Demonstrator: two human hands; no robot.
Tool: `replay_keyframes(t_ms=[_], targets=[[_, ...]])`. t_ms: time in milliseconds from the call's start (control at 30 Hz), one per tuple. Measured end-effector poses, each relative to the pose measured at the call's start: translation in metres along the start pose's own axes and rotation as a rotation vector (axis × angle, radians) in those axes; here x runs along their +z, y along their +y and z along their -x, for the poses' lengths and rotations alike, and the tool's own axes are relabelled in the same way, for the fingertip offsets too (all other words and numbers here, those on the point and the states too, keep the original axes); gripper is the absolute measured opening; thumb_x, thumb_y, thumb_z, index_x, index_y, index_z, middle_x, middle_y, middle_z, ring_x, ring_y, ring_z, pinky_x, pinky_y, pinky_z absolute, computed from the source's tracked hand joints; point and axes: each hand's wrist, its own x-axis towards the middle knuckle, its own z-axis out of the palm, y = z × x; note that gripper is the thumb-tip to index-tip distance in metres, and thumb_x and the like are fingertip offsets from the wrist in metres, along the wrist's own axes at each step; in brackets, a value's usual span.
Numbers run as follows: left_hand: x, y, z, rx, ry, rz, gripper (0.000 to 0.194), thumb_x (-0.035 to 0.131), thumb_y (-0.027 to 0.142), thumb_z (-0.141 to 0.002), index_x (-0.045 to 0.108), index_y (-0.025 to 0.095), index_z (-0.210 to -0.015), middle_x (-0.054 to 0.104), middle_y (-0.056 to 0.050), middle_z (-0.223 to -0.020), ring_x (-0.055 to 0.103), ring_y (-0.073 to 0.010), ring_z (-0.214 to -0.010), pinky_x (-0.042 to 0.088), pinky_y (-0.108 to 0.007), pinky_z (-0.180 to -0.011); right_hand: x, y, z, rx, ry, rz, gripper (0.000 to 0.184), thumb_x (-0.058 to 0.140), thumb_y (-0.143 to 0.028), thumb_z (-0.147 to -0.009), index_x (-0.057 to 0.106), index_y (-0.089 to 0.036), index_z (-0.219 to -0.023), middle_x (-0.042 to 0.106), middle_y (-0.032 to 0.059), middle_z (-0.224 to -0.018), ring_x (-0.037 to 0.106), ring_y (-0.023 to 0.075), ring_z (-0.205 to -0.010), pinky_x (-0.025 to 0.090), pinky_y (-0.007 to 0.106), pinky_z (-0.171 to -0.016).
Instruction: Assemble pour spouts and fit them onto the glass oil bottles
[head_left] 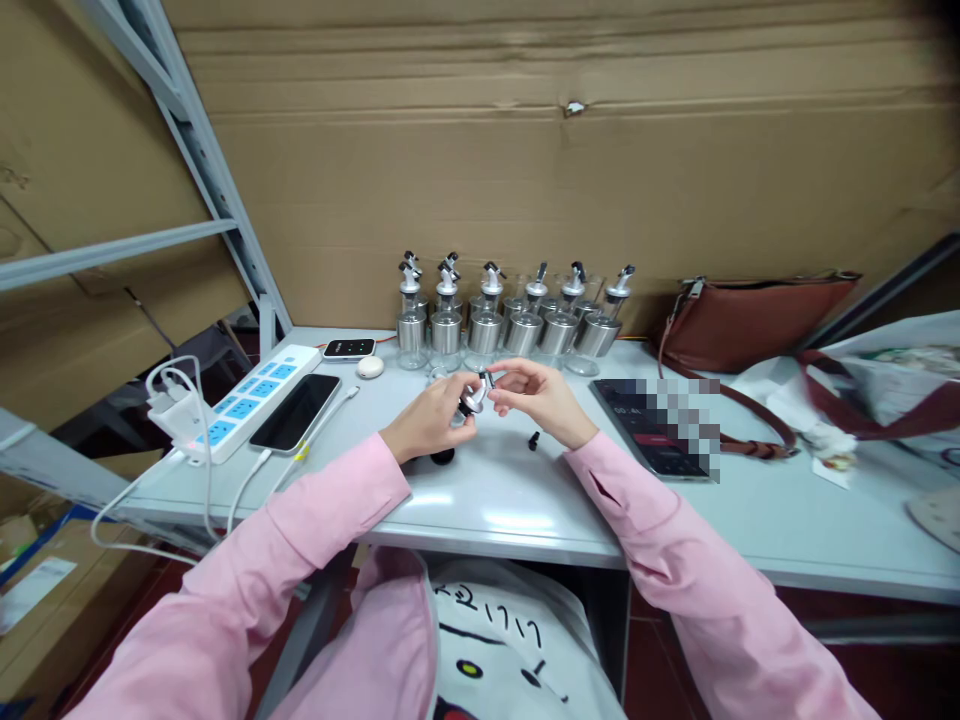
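Note:
My left hand is closed around a silver pourer top with dark parts, held just above the table. My right hand pinches at the spout end of that top, where a small black piece shows by the fingertips. A loose small black part lies on the table below my right hand. Under my left hand is a round black piece, partly covered. Clear glass shows just behind the left fingers; its shape is mostly hidden.
Several glass-and-steel oil bottles with pourer tops stand along the cardboard wall. To the left are a white power strip, a phone, cables and a small white case. A tablet and brown bag lie right.

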Motion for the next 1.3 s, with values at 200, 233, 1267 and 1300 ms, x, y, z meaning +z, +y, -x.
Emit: replay_keyframes(t_ms=[200,233,1267,1300], targets=[[0.0030,-0.0026,0.0015,-0.010,0.022,0.034,0.059,0.051,0.016,-0.075,0.028,0.017,-0.130,0.056,-0.008,-0.101,0.057,-0.0183,-0.088,0.048,-0.032,-0.081,0.0018,-0.0007,0.0010,-0.093,0.002,0.037,0.034,0.077,-0.029,-0.063,0.064,-0.017,-0.092,0.062,-0.0037,-0.059,0.058,0.0099,-0.048,0.049,0.026,-0.052],[0.0028,-0.0025,0.0013,-0.014,0.020,0.033,0.061,0.051,0.016,-0.076,0.027,0.017,-0.131,0.057,-0.008,-0.102,0.057,-0.0184,-0.089,0.048,-0.032,-0.082,0.0019,-0.0006,0.0010,-0.100,0.005,0.042,0.033,0.077,-0.029,-0.064,0.064,-0.017,-0.092,0.062,-0.0036,-0.060,0.058,0.0100,-0.048,0.049,0.026,-0.052],[-0.0030,0.0034,-0.0001,-0.053,0.026,-0.104,0.053,0.057,0.020,-0.074,0.045,0.015,-0.125,0.066,-0.007,-0.102,0.061,-0.0205,-0.091,0.040,-0.033,-0.083,0.0093,-0.0046,0.0035,-0.057,0.043,0.012,0.038,0.079,-0.031,-0.060,0.056,-0.018,-0.087,0.056,-0.0071,-0.053,0.053,0.0089,-0.044,0.044,0.023,-0.046],[-0.0033,0.0038,-0.0003,-0.057,0.036,-0.105,0.052,0.057,0.020,-0.075,0.045,0.015,-0.125,0.066,-0.007,-0.101,0.061,-0.0202,-0.091,0.040,-0.032,-0.082,0.0090,-0.0043,0.0030,-0.015,0.033,-0.048,0.040,0.079,-0.032,-0.060,0.056,-0.018,-0.090,0.058,-0.0063,-0.054,0.055,0.0096,-0.045,0.045,0.024,-0.047]])
